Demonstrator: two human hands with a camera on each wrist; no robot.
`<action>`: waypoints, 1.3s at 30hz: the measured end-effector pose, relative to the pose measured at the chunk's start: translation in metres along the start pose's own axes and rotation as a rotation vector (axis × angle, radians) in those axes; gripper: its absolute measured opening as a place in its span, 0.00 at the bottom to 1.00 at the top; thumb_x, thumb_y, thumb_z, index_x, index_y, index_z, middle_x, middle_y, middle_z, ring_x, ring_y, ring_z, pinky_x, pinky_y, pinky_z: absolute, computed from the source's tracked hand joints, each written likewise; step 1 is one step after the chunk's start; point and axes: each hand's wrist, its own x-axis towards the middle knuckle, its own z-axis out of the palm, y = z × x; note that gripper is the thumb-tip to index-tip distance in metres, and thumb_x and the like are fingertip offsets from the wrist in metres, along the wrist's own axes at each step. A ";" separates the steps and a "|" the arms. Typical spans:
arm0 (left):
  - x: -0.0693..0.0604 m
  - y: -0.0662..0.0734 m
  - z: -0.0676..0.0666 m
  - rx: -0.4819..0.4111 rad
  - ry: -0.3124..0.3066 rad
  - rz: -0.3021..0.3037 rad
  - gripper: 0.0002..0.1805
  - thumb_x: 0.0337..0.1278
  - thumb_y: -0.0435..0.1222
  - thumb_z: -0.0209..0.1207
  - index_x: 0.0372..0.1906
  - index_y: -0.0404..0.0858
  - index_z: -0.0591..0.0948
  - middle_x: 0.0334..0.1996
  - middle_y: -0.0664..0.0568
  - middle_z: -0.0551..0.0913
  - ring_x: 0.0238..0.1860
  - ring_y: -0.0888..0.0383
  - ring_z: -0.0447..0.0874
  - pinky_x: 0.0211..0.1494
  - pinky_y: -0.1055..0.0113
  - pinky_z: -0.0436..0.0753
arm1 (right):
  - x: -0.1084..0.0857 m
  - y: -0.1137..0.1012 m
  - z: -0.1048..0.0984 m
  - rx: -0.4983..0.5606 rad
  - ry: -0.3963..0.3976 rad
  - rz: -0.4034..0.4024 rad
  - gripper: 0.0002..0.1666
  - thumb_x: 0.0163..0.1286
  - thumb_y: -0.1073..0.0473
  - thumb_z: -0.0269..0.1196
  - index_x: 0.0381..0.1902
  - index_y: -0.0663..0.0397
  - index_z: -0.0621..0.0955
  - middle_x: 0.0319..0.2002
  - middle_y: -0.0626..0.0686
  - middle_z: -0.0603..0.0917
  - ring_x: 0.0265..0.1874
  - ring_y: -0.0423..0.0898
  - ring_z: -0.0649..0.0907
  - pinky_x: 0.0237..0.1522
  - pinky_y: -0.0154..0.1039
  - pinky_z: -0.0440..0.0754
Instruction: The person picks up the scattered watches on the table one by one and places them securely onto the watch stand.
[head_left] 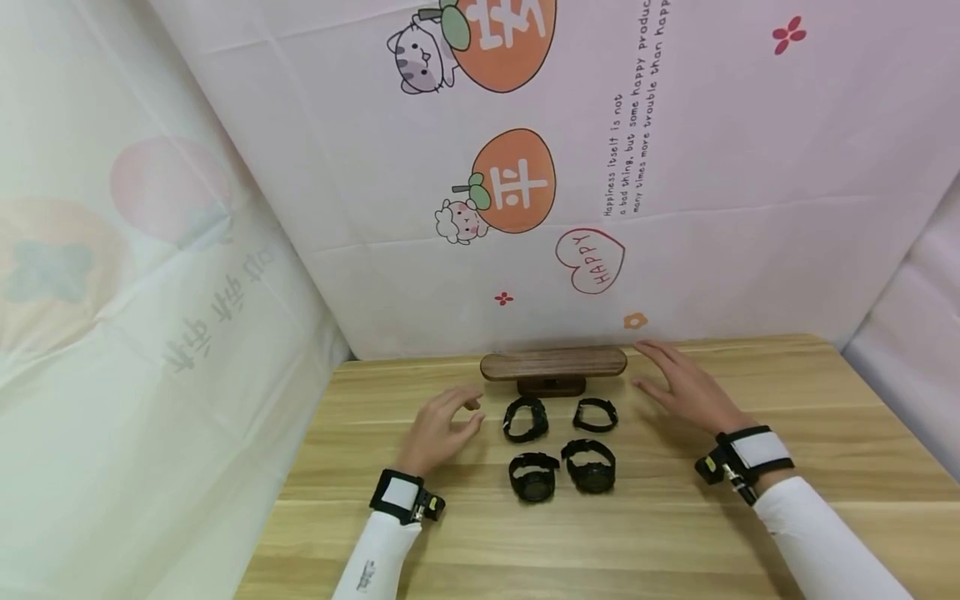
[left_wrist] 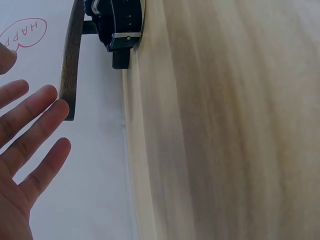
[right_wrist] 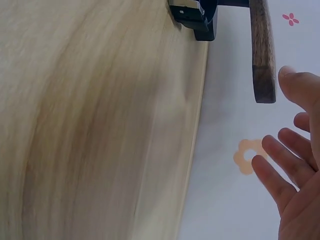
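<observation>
Nearest, well in front of the stand: L sleeve (head_left: 375,560) and R sleeve (head_left: 825,537), both white, each w/ a blk wrist strap + small cam. Then on the wood-grain counter (head_left: 487,550), in front of the stand, 2 blk watches side by side: near L watch (head_left: 535,487) and near R watch (head_left: 594,477), bands looped, dials facing away from the stand. Closer to the stand, 2 more blk loops: far L watch (head_left: 539,419), far R watch (head_left: 596,428).

L hand (head_left: 437,431) is just off the stand's L end, fingers apart, holding nothing. R hand (head_left: 695,393) is beside the stand's R end, fingers also apart, nothing in them. L fingertips overlap the bar end in the wrist view; hard to say if they touch.

Farthest on the counter: the stand (head_left: 553,364) itself, dk wood bar on a short base, upright. Behind it, wht printed cloth (head_left: 712,275) w/ fruit, a heart + "HAPPY".
</observation>
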 end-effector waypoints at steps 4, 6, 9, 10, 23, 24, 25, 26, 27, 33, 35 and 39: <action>-0.002 0.002 0.001 -0.010 -0.008 -0.021 0.19 0.68 0.39 0.70 0.60 0.41 0.85 0.44 0.53 0.90 0.47 0.57 0.89 0.60 0.57 0.89 | 0.005 0.001 0.005 0.023 0.015 0.001 0.43 0.72 0.57 0.72 0.79 0.59 0.69 0.76 0.67 0.71 0.72 0.69 0.73 0.72 0.70 0.73; -0.002 0.003 0.002 -0.016 -0.008 -0.018 0.19 0.68 0.38 0.70 0.60 0.40 0.85 0.44 0.53 0.90 0.47 0.58 0.89 0.60 0.57 0.89 | 0.007 0.001 0.007 0.036 0.014 0.001 0.43 0.72 0.58 0.73 0.79 0.60 0.69 0.75 0.68 0.71 0.72 0.69 0.73 0.72 0.71 0.72; -0.003 0.004 0.004 -0.024 -0.010 -0.013 0.19 0.67 0.38 0.70 0.60 0.40 0.85 0.44 0.53 0.90 0.47 0.58 0.89 0.60 0.57 0.89 | 0.010 0.001 0.010 0.048 0.004 0.000 0.43 0.71 0.59 0.73 0.78 0.61 0.69 0.75 0.68 0.71 0.73 0.69 0.72 0.73 0.71 0.72; -0.003 0.004 0.004 -0.025 -0.013 -0.015 0.19 0.68 0.38 0.70 0.60 0.40 0.85 0.44 0.53 0.90 0.47 0.58 0.89 0.60 0.58 0.89 | 0.011 0.000 0.011 0.052 0.001 0.001 0.43 0.72 0.58 0.73 0.78 0.61 0.69 0.75 0.68 0.71 0.73 0.69 0.72 0.73 0.71 0.72; -0.006 0.007 0.013 -0.065 -0.022 -0.026 0.20 0.66 0.37 0.71 0.61 0.40 0.85 0.49 0.50 0.90 0.52 0.56 0.89 0.62 0.57 0.88 | 0.018 -0.002 0.020 0.095 -0.033 0.014 0.44 0.72 0.57 0.73 0.80 0.59 0.67 0.77 0.68 0.69 0.74 0.69 0.71 0.73 0.71 0.71; -0.006 0.007 0.014 -0.067 -0.029 -0.030 0.20 0.66 0.37 0.71 0.61 0.40 0.85 0.51 0.50 0.90 0.54 0.55 0.88 0.64 0.57 0.88 | 0.019 -0.003 0.021 0.099 -0.034 0.012 0.44 0.72 0.57 0.73 0.80 0.59 0.67 0.77 0.68 0.69 0.73 0.69 0.71 0.73 0.71 0.71; -0.006 0.008 0.015 -0.070 -0.037 -0.035 0.20 0.66 0.37 0.71 0.61 0.40 0.84 0.52 0.49 0.89 0.55 0.55 0.88 0.65 0.57 0.87 | 0.019 -0.004 0.021 0.102 -0.036 0.011 0.44 0.72 0.57 0.72 0.80 0.60 0.67 0.77 0.68 0.69 0.73 0.70 0.71 0.73 0.71 0.71; -0.006 0.009 0.016 -0.073 -0.046 -0.041 0.20 0.67 0.38 0.71 0.62 0.41 0.84 0.54 0.49 0.89 0.57 0.54 0.87 0.66 0.57 0.86 | 0.020 -0.005 0.022 0.104 -0.036 0.012 0.44 0.72 0.58 0.72 0.80 0.61 0.67 0.77 0.68 0.69 0.73 0.70 0.71 0.73 0.71 0.71; -0.006 0.010 0.017 -0.072 -0.052 -0.043 0.20 0.68 0.39 0.70 0.62 0.41 0.84 0.55 0.49 0.89 0.58 0.54 0.87 0.67 0.56 0.86 | 0.020 -0.005 0.023 0.108 -0.039 0.013 0.44 0.72 0.57 0.72 0.80 0.61 0.67 0.77 0.68 0.68 0.73 0.70 0.72 0.73 0.71 0.72; -0.004 0.015 0.022 -0.080 -0.083 -0.057 0.24 0.70 0.42 0.69 0.66 0.40 0.82 0.61 0.47 0.86 0.64 0.51 0.84 0.71 0.51 0.84 | 0.020 -0.008 0.025 0.116 -0.049 0.024 0.45 0.73 0.57 0.72 0.80 0.62 0.66 0.77 0.70 0.67 0.69 0.70 0.75 0.71 0.70 0.75; -0.004 0.017 0.023 -0.080 -0.100 -0.075 0.25 0.70 0.43 0.68 0.67 0.40 0.81 0.63 0.47 0.85 0.66 0.50 0.83 0.72 0.50 0.82 | 0.020 -0.008 0.026 0.115 -0.051 0.028 0.44 0.73 0.58 0.72 0.80 0.63 0.66 0.77 0.70 0.67 0.69 0.70 0.75 0.71 0.71 0.75; -0.002 0.020 0.026 -0.078 -0.123 -0.106 0.27 0.71 0.43 0.68 0.69 0.39 0.80 0.66 0.48 0.83 0.68 0.50 0.81 0.74 0.49 0.80 | 0.021 -0.009 0.027 0.118 -0.054 0.040 0.44 0.74 0.58 0.71 0.80 0.63 0.66 0.76 0.71 0.68 0.68 0.70 0.76 0.70 0.70 0.76</action>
